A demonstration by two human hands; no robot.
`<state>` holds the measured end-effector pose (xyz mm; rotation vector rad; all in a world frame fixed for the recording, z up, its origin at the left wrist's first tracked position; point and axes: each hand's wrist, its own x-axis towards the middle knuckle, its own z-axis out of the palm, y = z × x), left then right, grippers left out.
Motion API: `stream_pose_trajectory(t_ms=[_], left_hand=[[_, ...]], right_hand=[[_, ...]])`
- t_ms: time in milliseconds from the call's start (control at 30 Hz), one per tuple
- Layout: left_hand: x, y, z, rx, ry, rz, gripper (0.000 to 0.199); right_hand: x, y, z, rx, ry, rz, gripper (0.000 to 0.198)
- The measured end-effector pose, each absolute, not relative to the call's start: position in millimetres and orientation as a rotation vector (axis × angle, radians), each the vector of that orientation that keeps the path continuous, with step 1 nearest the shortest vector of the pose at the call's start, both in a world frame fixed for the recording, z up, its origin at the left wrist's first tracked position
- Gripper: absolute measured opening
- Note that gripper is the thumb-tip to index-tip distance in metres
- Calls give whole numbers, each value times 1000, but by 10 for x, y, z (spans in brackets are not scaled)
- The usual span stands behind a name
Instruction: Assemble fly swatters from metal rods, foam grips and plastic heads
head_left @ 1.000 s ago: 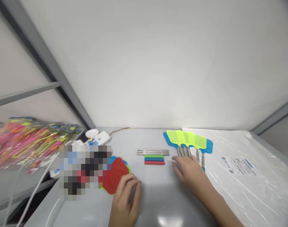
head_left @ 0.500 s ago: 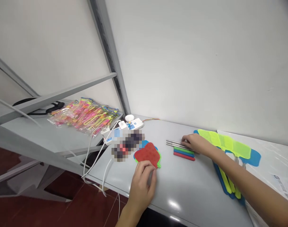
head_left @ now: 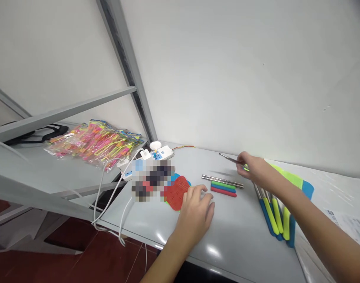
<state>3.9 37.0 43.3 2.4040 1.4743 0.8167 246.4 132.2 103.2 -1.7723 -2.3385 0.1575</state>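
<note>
My right hand [head_left: 252, 169] grips one metal rod [head_left: 227, 158], lifted off the table, its free end pointing left. On the table below lie more metal rods [head_left: 221, 181], beside a green handle [head_left: 222, 184], a blue handle [head_left: 223, 189] and a red handle [head_left: 223, 193]. My left hand [head_left: 196, 208] has its fingers apart and bent, with nothing in them. It is over the right edge of a red mesh fly swatter head [head_left: 176, 192], which lies on a blue head [head_left: 176, 176] and a mostly hidden green one. Whether the fingertips touch it, I cannot tell.
Several fly swatters with yellow and blue handles [head_left: 276, 220] lie at the right, by white plastic sheeting [head_left: 330, 188]. Power strips [head_left: 163, 153] with white cables stand at the left, next to a blurred patch. Bagged colourful items [head_left: 94, 143] lie on the shelf beyond a metal frame post [head_left: 132, 74].
My right hand has picked up a metal rod from the row and raised it. My left hand has moved right and its fingers have spread off the red swatter head's edge. The view has shifted slightly.
</note>
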Motion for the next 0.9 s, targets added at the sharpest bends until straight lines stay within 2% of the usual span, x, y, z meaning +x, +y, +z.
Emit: stream_pose_trajectory(t_ms=[133, 233, 400, 533, 900], left_hand=[[-178, 368, 389, 2435, 1641, 740, 17], [-373, 270, 319, 2416, 1767, 741, 19], [-334, 52, 264, 2397, 1804, 721, 21], [-156, -34, 283, 2399, 1732, 712, 20], [-321, -19, 248, 2386, 1805, 796, 21]], right_hand=[[2633, 814, 1128, -1672, -1902, 345, 12], [2638, 542, 1037, -1616, -1818, 389, 5], [2405, 589, 816, -1634, -2110, 493, 14], [2154, 779, 663, -1687, -2429, 405, 20], [2004, 778, 491, -1775, -2494, 279, 17]])
